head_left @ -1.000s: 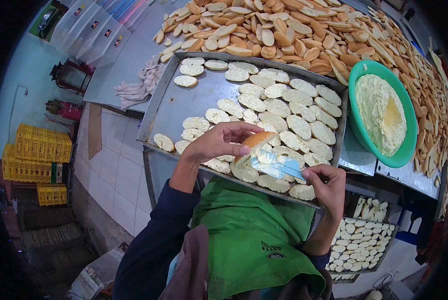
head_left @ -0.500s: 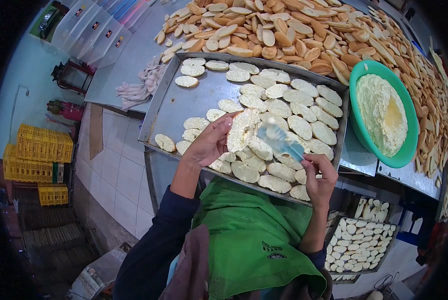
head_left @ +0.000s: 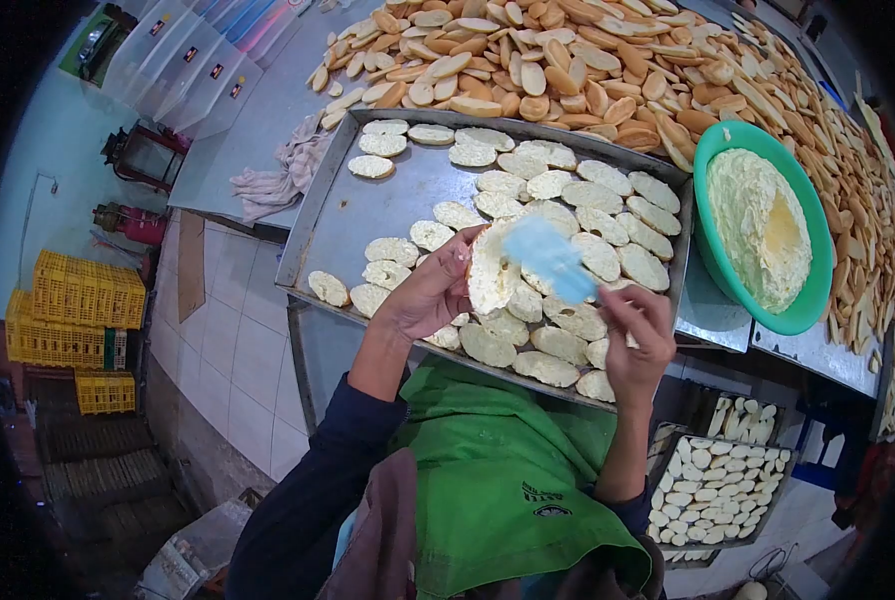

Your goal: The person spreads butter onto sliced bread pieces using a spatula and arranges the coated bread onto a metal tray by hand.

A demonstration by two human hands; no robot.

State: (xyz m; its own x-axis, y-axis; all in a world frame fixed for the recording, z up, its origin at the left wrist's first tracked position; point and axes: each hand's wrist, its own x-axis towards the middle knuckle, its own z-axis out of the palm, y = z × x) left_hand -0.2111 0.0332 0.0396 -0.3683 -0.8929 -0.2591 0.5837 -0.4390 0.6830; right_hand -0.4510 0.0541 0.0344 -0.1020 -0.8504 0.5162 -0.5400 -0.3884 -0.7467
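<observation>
Between the fingers of my left hand [head_left: 430, 285] is a bread slice [head_left: 490, 275], its face coated with pale cream. My right hand [head_left: 636, 338] grips a light blue spatula [head_left: 548, 258], blurred by motion, whose blade overlaps the slice's upper right edge. Both hands are above a metal tray [head_left: 368, 200] holding rows of cream-coated bread slices [head_left: 600, 256]. To the right of the tray, a green bowl [head_left: 710, 240] contains a mound of pale cream [head_left: 753, 215] with a scooped hollow.
A large heap of plain bread slices [head_left: 568, 60] covers the table's far side. A cloth [head_left: 278, 180] lies left of the tray. Another tray of coated slices [head_left: 718, 490] sits low at the right. Yellow crates [head_left: 88, 290] are stacked at the left, and clear plastic boxes [head_left: 188, 70] stand behind.
The spatula has moved up and left, over the slice's upper edge. The slice has turned and shifted slightly right in my left hand.
</observation>
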